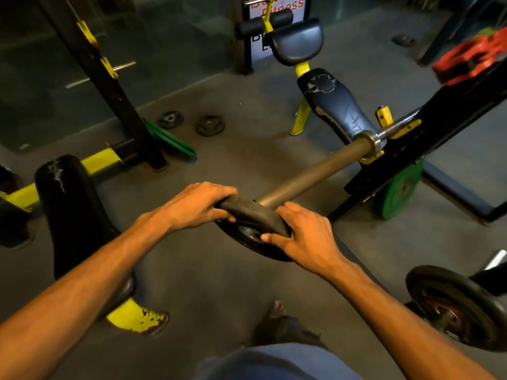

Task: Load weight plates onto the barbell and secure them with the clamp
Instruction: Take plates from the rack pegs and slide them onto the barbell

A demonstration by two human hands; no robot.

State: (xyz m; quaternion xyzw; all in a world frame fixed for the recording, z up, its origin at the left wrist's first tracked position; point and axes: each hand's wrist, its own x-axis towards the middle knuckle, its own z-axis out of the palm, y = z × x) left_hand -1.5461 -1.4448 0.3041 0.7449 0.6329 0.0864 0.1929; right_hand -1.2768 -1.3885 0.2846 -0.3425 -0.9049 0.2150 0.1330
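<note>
Now, head view. Item: black weight plate [255, 215], tilted, at the free end of the barbell sleeve [315, 171]. Left hand [192, 207] grasps its far rim and right hand [304, 237] clasps its near rim (I cannot tell whether the hub hole is on the sleeve). Step, as I judge it: threading the plate. Next: I square the plate, line up the hole and push toward the collar [369, 142]. Containers: none seen.

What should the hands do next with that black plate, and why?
Probably slide the black plate up the barbell sleeve toward the collar. Both the left hand and right hand grip its rim at the sleeve's near end, and the sleeve ahead looks bare.
</note>
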